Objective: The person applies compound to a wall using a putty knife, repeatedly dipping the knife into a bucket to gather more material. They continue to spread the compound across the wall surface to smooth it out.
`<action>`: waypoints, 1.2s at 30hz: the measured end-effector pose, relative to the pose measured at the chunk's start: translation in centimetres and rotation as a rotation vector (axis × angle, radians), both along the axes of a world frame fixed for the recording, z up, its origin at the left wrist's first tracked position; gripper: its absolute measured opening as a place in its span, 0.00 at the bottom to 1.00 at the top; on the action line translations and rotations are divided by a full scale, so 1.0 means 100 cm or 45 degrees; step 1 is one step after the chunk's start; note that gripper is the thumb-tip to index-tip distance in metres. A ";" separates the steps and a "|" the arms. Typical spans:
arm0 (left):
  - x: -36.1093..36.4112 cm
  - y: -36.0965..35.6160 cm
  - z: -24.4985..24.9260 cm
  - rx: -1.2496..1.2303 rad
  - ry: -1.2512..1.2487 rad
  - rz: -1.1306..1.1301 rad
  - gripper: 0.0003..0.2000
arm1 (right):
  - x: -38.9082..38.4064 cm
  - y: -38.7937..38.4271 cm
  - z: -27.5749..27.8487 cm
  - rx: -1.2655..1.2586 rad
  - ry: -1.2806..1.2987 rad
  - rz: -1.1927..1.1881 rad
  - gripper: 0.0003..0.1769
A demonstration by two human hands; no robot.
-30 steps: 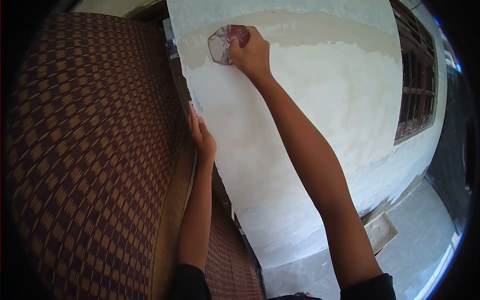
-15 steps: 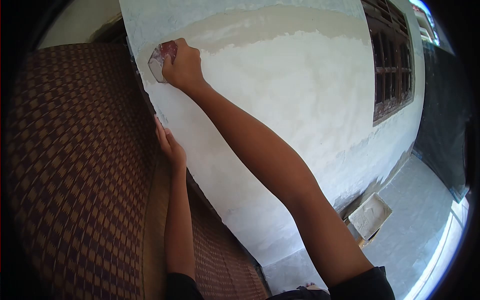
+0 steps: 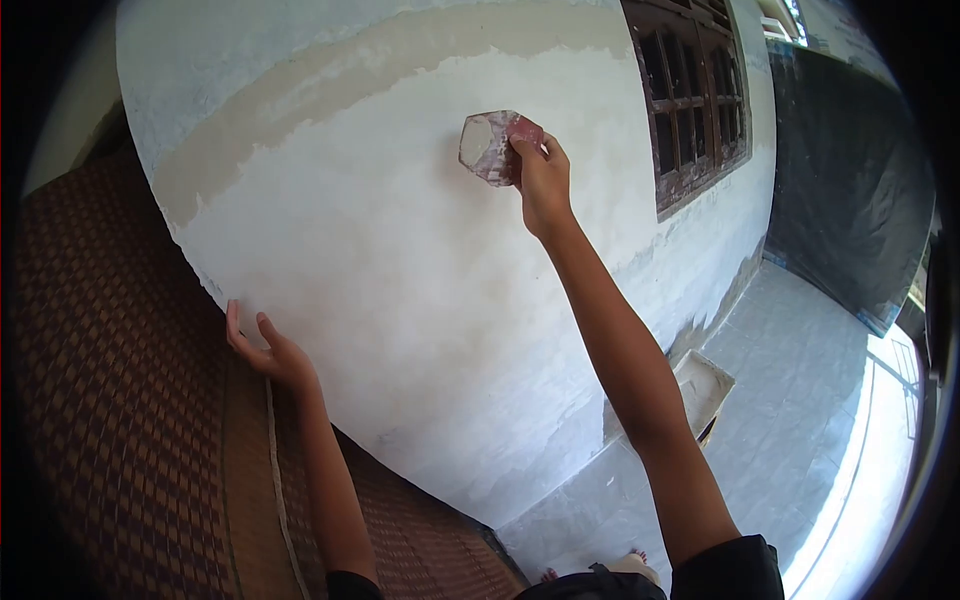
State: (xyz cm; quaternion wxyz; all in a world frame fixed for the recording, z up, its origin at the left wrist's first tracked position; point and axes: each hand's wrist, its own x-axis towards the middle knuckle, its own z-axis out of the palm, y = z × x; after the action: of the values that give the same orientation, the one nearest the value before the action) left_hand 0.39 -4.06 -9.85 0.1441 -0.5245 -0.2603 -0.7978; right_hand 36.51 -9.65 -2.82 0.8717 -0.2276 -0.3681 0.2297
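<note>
Here, in the head view, the right hand [image 3: 541, 178] grips the red handle of a putty knife [image 3: 488, 146], blade laid against the white-coated wall [image 3: 400, 270] just left of the window [image 3: 700, 100]. The left hand [image 3: 266, 350], fingers spread, braces on the wall's corner beside a woven screen [image 3: 110, 400]. A tilted blade could gouge the fresh-looking coat. Half a second earlier the knife worked the upper left corner, by the bare band [image 3: 300, 90]; it has since swung right.

Wooden window [image 3: 700, 100], woven mat [image 3: 110, 400], tray [image 3: 705, 390]
</note>
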 end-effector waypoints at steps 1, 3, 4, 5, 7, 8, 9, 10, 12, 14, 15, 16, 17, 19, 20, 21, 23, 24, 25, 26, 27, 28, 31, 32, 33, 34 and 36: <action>0.022 -0.009 -0.006 -0.037 0.047 -0.111 0.18 | 0.016 -0.011 -0.020 -0.022 0.056 0.026 0.19; 0.072 -0.027 -0.025 -0.136 0.077 -0.435 0.16 | 0.051 -0.035 -0.059 -0.046 0.172 0.061 0.18; 0.099 -0.031 -0.038 -0.198 0.063 -0.651 0.15 | 0.070 -0.046 -0.079 -0.047 0.237 0.066 0.17; 0.124 -0.034 -0.051 -0.296 0.122 -0.739 0.14 | 0.088 -0.055 -0.097 -0.055 0.238 0.061 0.17; 0.176 -0.047 -0.080 -0.518 0.154 -0.950 0.13 | 0.122 -0.078 -0.137 -0.084 0.362 0.021 0.17; 0.205 -0.053 -0.094 -0.638 0.127 -1.075 0.13 | 0.139 -0.090 -0.156 -0.102 0.377 0.001 0.17; 0.230 -0.055 -0.113 -0.702 0.128 -1.150 0.14 | 0.154 -0.102 -0.176 -0.159 0.441 -0.008 0.16; 0.256 -0.061 -0.131 -0.799 0.156 -1.209 0.14 | 0.174 -0.113 -0.196 -0.216 0.509 -0.020 0.16; 0.307 -0.076 -0.169 -0.933 0.158 -1.343 0.14 | 0.213 -0.134 -0.242 -0.256 0.556 -0.033 0.16; 0.354 -0.089 -0.211 -1.076 0.161 -1.413 0.17 | 0.246 -0.161 -0.282 -0.423 0.577 -0.088 0.15; 0.374 -0.094 -0.231 -1.181 0.160 -1.462 0.19 | 0.260 -0.173 -0.300 -0.385 0.586 -0.087 0.13; 0.392 -0.102 -0.249 -1.232 0.161 -1.475 0.19 | 0.271 -0.187 -0.314 -0.425 0.608 -0.111 0.13; 0.410 -0.108 -0.267 -1.343 0.152 -1.524 0.18 | 0.283 -0.200 -0.328 -0.487 0.639 -0.137 0.13; 0.439 -0.121 -0.304 -1.506 0.163 -1.585 0.18 | 0.306 -0.224 -0.355 -0.641 0.703 -0.201 0.12; 0.454 -0.125 -0.322 -1.549 0.161 -1.591 0.18 | 0.318 -0.236 -0.369 -0.675 0.721 -0.218 0.12; 0.467 -0.129 -0.341 -1.615 0.176 -1.594 0.18 | 0.328 -0.246 -0.381 -0.685 0.742 -0.237 0.12; 0.490 -0.134 -0.379 -1.746 0.162 -1.610 0.18 | 0.349 -0.263 -0.410 -0.730 0.776 -0.301 0.12; 0.500 -0.138 -0.398 -1.788 0.160 -1.613 0.18 | 0.357 -0.272 -0.422 -0.763 0.793 -0.316 0.12; 0.512 -0.140 -0.417 -1.858 0.164 -1.604 0.18 | 0.365 -0.281 -0.434 -0.820 0.816 -0.341 0.12; 0.524 -0.142 -0.435 -1.924 0.161 -1.595 0.18 | 0.375 -0.287 -0.443 -0.877 0.833 -0.363 0.12; 0.533 -0.141 -0.460 -1.980 0.163 -1.597 0.17 | 0.384 -0.292 -0.454 -0.941 0.823 -0.398 0.13; 0.542 -0.144 -0.479 -2.013 0.138 -1.593 0.17 | 0.391 -0.296 -0.464 -0.979 0.821 -0.400 0.13; 0.566 -0.153 -0.528 -2.198 0.121 -1.577 0.18 | 0.416 -0.305 -0.494 -1.219 0.725 -0.451 0.15; 0.574 -0.154 -0.543 -2.223 0.101 -1.565 0.18 | 0.427 -0.305 -0.505 -1.246 0.724 -0.442 0.15; 0.579 -0.156 -0.556 -2.250 0.128 -1.548 0.18 | 0.436 -0.306 -0.518 -1.299 0.652 -0.448 0.15; 0.582 -0.160 -0.568 -2.283 0.157 -1.525 0.18 | 0.446 -0.307 -0.534 -1.352 0.585 -0.448 0.14; 0.588 -0.165 -0.593 -2.320 0.145 -1.481 0.18 | 0.474 -0.309 -0.587 -1.448 0.413 -0.462 0.14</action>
State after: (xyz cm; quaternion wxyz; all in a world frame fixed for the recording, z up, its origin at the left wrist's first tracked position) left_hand 59.23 -20.54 -69.18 -0.6887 -0.5136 -0.4596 -0.2249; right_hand 83.90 -40.56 -61.56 0.6840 -0.6778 -0.0062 0.2696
